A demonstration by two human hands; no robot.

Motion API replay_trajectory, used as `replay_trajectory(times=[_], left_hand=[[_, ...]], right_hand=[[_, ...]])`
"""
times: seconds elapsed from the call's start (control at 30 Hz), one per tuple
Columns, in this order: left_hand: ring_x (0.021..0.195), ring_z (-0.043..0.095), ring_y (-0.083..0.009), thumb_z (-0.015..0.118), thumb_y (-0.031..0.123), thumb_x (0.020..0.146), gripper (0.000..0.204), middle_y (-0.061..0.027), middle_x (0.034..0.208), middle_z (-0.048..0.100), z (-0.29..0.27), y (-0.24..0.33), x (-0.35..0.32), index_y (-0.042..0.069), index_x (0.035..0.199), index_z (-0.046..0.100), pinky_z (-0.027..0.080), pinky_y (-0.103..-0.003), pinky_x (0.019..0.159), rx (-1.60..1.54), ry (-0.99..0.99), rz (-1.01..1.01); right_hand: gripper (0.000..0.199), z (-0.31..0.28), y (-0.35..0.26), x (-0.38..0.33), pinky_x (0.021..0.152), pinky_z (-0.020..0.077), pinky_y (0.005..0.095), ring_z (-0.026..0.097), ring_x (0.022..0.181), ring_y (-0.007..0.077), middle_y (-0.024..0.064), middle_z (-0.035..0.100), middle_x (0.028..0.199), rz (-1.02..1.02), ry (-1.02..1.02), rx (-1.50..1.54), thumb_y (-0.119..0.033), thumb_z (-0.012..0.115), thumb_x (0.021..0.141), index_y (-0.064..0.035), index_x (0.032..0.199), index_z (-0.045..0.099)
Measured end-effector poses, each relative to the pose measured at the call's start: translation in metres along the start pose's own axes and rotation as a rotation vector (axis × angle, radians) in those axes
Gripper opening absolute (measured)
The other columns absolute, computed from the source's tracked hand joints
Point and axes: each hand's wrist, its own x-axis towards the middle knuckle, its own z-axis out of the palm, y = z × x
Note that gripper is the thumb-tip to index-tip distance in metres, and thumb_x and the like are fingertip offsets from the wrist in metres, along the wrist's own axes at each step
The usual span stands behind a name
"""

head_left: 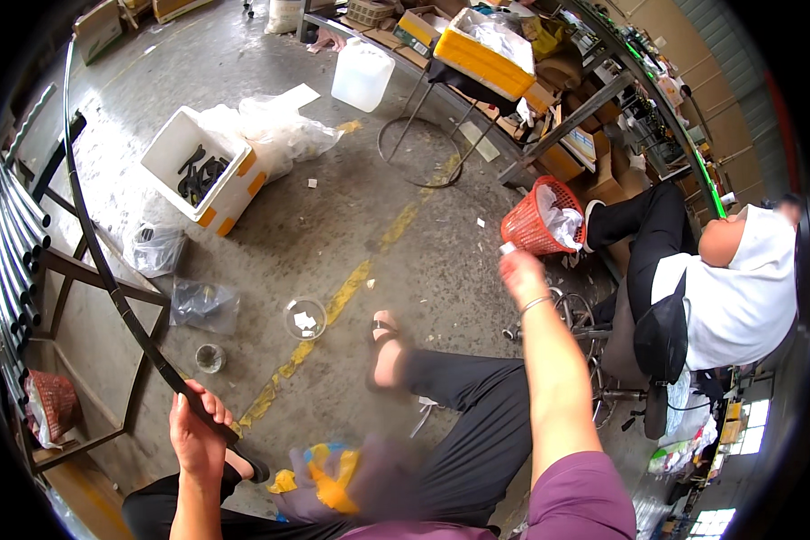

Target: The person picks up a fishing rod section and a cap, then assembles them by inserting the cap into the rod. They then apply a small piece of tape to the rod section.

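Low at the floor's near-left edge, the left hand [198, 438] is clenched around a long curved black strip [108, 270] running up-left, while the right hand [519, 270] pinches a small white scrap [508, 247] beside the red mesh basket [533, 220].

Left hand [196, 438]: closed around the lower end of a long black curved strip [108, 270] that arcs up over the floor.
Right hand [520, 270]: stretched out, pinching a small white scrap [508, 247] just beside the red basket [535, 216].
Floor: white crate [205, 166] of black parts, clear bags, a white jug [363, 74].
Right: a seated person [729, 288].
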Motion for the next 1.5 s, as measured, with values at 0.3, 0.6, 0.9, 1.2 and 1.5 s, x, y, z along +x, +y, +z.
replay_trajectory(times=[0.3, 0.6, 0.9, 1.2, 1.5], left_hand=[[0.069, 0.048, -0.0172, 0.047, 0.033, 0.093, 0.032, -0.0047, 0.076, 0.051, 0.001, -0.004, 0.005, 0.005, 0.108, 0.050, 0.041, -0.034, 0.064, -0.001, -0.033, -0.015], [0.105, 0.053, -0.0164, 0.051, 0.027, 0.093, 0.031, -0.0064, 0.116, 0.056, 0.007, 0.003, 0.013, 0.003, 0.113, 0.055, 0.040, -0.035, 0.095, 0.126, -0.117, -0.068], [0.109, 0.052, -0.0157, 0.052, 0.033, 0.093, 0.038, -0.0063, 0.115, 0.059, 0.018, 0.000, 0.014, 0.005, 0.120, 0.053, 0.039, -0.032, 0.095, 0.233, -0.153, -0.072], [0.110, 0.056, -0.0254, 0.029, 0.029, 0.101, 0.042, -0.0156, 0.118, 0.059, 0.027, 0.097, 0.071, 0.000, 0.120, 0.052, 0.041, -0.040, 0.098, 0.055, -0.082, 0.247], [0.093, 0.060, -0.0220, 0.030, 0.037, 0.100, 0.050, -0.0142, 0.107, 0.060, 0.041, 0.152, 0.065, -0.004, 0.125, 0.045, 0.048, -0.035, 0.087, -0.076, -0.269, 0.432]], right_hand=[[0.016, 0.056, -0.055, -0.014, 0.064, 0.0529, 0.0319, 0.063, 0.080, 0.0251, 0.0146, 0.061, 0.092, 0.019, -0.147, -0.128, -0.005, 0.053, 0.089, -0.0008, 0.104, 0.052], [0.039, 0.248, 0.050, -0.305, 0.074, 0.0517, 0.0297, 0.062, 0.092, 0.0206, 0.0139, 0.062, 0.103, 0.403, -1.314, -0.582, -0.026, 0.051, 0.095, 0.0015, 0.121, 0.045], [0.033, 0.295, 0.065, -0.356, 0.056, 0.0430, 0.0243, 0.050, 0.066, 0.0125, 0.0034, 0.050, 0.080, 0.527, -1.310, -0.258, -0.033, 0.049, 0.095, -0.0070, 0.114, 0.042], [0.028, 0.278, 0.060, -0.375, 0.048, 0.0289, 0.0215, 0.037, 0.057, 0.0087, 0.0001, 0.040, 0.070, 0.588, -1.395, 0.007, -0.030, 0.046, 0.097, -0.0078, 0.113, 0.042], [0.033, 0.257, 0.068, -0.415, 0.043, 0.0264, 0.0223, 0.035, 0.048, 0.0082, 0.0001, 0.040, 0.059, 0.521, -1.311, -0.014, -0.029, 0.051, 0.091, 0.0006, 0.105, 0.048]])
